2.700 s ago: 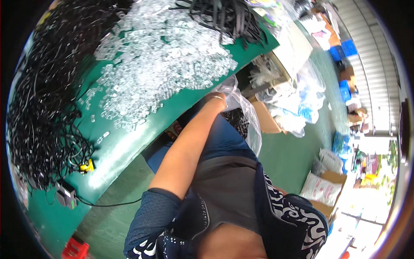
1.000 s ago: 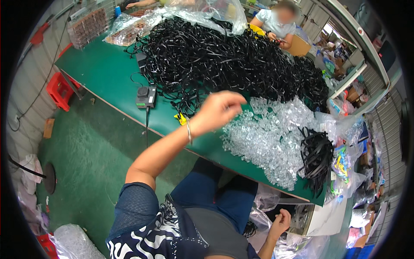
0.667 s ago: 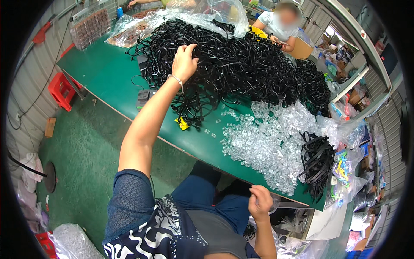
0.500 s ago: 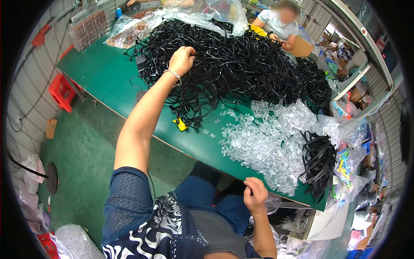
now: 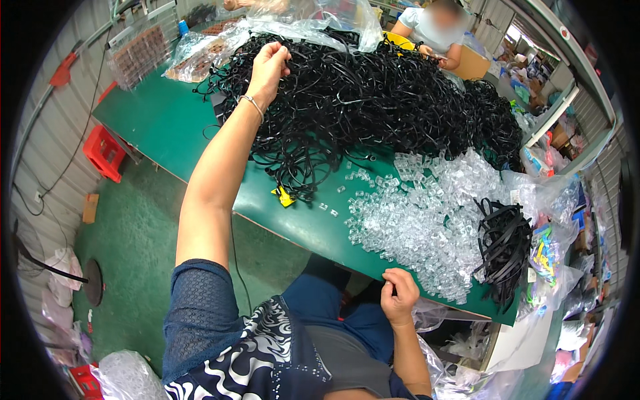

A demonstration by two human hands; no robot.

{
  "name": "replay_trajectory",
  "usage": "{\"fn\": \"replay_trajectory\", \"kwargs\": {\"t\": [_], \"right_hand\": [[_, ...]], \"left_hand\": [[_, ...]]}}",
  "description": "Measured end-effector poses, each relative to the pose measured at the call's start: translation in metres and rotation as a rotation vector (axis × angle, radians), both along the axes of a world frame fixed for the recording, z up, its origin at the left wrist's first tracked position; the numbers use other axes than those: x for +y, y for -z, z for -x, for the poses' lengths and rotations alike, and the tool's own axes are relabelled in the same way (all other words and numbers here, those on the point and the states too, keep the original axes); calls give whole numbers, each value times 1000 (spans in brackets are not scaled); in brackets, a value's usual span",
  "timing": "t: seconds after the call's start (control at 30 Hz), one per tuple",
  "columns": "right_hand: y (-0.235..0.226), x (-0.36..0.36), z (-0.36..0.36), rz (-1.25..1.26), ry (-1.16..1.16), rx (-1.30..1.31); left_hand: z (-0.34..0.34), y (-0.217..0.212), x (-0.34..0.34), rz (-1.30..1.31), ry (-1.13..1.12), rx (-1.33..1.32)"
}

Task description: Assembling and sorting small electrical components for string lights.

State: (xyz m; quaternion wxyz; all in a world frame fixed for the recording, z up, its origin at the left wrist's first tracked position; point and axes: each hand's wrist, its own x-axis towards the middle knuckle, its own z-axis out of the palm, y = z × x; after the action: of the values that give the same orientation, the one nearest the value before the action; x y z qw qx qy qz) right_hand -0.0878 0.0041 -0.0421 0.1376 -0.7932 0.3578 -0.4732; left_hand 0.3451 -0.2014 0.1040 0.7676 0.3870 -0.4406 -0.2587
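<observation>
My left hand (image 5: 268, 72) is stretched out over the far left part of a big tangled heap of black straps (image 5: 373, 100). Its fingers are bent together; whatever they may pinch is too small to see. Close to the table's front edge, my right hand (image 5: 400, 297) is curled with thumb and fingertips together, and anything inside is hidden. Just beyond it spreads a pile of small clear plastic pieces (image 5: 420, 227). A bundle of flat black straps (image 5: 505, 243) lies to the right of these. Beside the heap's near end sits a small yellow piece (image 5: 285, 197).
The green table (image 5: 267, 215) carries the piles. Clear plastic sheeting (image 5: 360, 27) covers the heap's far edge. Across the table sits another person (image 5: 433, 37) holding something small. A red stool (image 5: 104, 153) stands at the left; clear bags (image 5: 563, 233) crowd the right.
My left hand has moved up and slightly left over the heap, its fingers still bent together. My right hand stays by the table edge, nearly unchanged.
</observation>
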Motion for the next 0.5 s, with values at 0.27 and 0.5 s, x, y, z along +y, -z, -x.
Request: {"fn": "replay_trajectory", "kwargs": {"t": [0.27, 0.5], "right_hand": [[4, -2, -3, 0, 28, -18], [9, 1, -2, 7, 56, -18]], "left_hand": [[-10, 8, -2, 69, 127, 403], [-1, 15, -3, 151, 214, 771]]}}
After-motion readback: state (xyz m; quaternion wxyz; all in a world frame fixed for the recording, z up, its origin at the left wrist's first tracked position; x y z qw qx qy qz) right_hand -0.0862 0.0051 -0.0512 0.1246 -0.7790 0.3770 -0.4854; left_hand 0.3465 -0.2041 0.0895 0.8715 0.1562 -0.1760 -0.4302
